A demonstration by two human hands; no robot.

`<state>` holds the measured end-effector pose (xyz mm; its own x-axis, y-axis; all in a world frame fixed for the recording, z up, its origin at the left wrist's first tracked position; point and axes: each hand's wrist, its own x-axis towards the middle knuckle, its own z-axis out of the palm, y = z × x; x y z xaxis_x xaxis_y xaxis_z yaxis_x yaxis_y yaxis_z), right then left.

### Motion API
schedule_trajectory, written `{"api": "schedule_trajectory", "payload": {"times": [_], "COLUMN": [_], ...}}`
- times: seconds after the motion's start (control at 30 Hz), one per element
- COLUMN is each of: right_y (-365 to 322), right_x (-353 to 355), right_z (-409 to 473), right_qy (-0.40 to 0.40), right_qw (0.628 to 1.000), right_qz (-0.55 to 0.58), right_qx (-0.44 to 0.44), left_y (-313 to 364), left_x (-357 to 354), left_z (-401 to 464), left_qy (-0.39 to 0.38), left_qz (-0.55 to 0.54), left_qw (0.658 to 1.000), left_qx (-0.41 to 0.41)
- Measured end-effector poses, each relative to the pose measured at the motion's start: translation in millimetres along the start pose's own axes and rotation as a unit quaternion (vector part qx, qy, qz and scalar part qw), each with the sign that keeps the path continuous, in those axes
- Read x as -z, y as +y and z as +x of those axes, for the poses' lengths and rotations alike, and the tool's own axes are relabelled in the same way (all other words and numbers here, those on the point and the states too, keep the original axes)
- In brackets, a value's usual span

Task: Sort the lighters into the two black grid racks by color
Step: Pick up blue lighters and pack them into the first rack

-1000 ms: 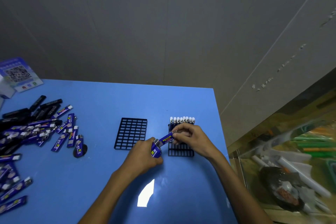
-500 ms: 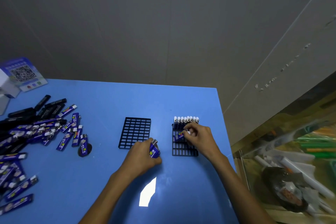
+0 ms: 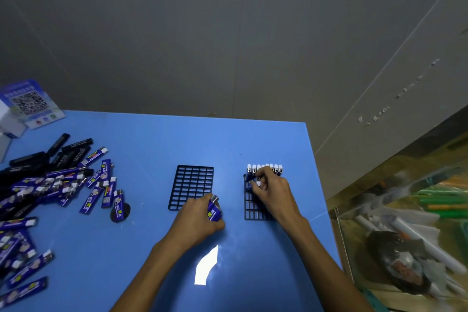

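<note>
Two black grid racks lie on the blue table [image 3: 152, 248]. The left rack [image 3: 191, 185] holds nothing. The right rack [image 3: 254, 209] has a row of blue lighters [image 3: 277, 168] standing along its far edge. My right hand [image 3: 272, 189] hovers over that rack and pinches a blue lighter [image 3: 250, 181] at the second row's left end. My left hand [image 3: 196, 223] rests on the table between the racks and grips another blue lighter [image 3: 214, 210], its metal top pointing up. A heap of loose blue lighters [image 3: 50, 187] and black lighters [image 3: 68, 148] covers the table's left side.
A QR-code card [image 3: 30, 104] and a white box [image 3: 7, 121] stand at the far left corner. The table's right edge runs close to the right rack. Beyond it sits a glass-fronted bin [image 3: 405, 248] of clutter. A grey wall rises behind the table.
My right hand took a blue lighter from my left hand, carried it over the right rack and lowered it toward the second row. My left hand stayed put with its lighter.
</note>
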<state>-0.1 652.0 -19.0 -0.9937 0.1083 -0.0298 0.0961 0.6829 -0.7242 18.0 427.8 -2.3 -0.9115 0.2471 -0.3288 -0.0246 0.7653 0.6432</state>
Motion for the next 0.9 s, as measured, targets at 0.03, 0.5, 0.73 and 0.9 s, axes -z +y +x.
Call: {"api": "schedule_trajectory", "payload": {"times": [0.03, 0.5, 0.73, 0.9], "right_y": [-0.5, 5.6, 6.2, 4.5], "right_x": [-0.8, -4.5, -8.3, -10.5], "right_z": [0.4, 4.0, 5.9, 4.4], "right_qy": [0.003, 0.011, 0.004, 0.028], "right_qw": [1.000, 0.997, 0.998, 0.997], "right_qz": [0.001, 0.073, 0.042, -0.006], "right_qx": [0.004, 0.031, 0.050, 0.077], "left_y": [-0.5, -4.3, -3.0, -3.5], "left_x": [0.2, 3.2, 3.3, 1.9], "left_z": [0.9, 8.4, 7.3, 6.3], "left_qy": [-0.001, -0.008, -0.009, -0.005], "left_qz": [0.001, -0.001, -0.003, 0.001], "left_qw": [1.000, 1.000, 1.000, 1.000], "left_qx": [0.000, -0.006, -0.008, -0.006]}}
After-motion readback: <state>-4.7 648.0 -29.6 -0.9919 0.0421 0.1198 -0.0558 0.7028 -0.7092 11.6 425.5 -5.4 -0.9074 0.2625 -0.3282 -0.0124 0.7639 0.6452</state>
